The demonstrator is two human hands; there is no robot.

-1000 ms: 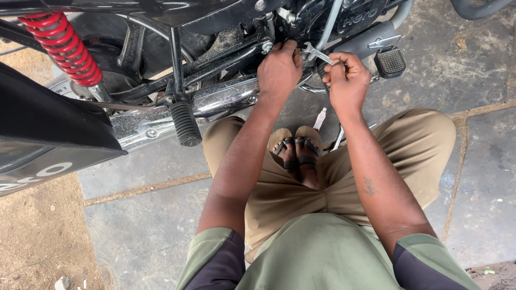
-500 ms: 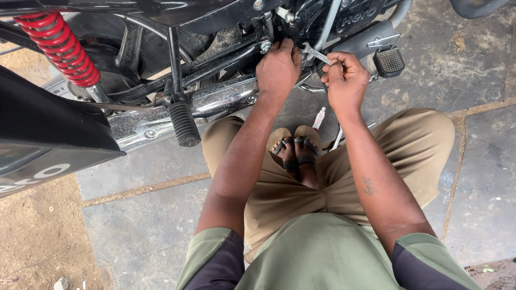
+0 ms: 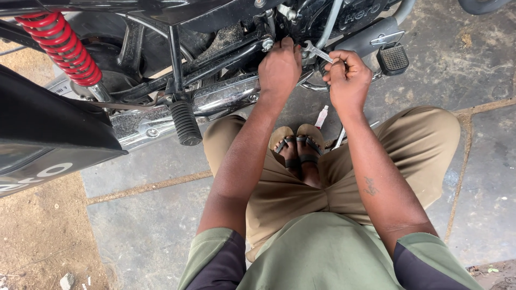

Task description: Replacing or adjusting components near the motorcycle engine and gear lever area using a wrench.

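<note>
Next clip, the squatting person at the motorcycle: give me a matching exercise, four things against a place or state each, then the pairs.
Things:
1. coiled red shock spring
2. small silver open-end spanner
3. ribbed black rubber footpeg
4. small white tube

Places or states:
A. lying on the stone paving by the sandalled feet
B. top left, beside the wheel
C. held in the right hand
D. sticking out below the frame, left of the left hand

Pairs: 1-B, 2-C, 3-D, 4-A
</note>
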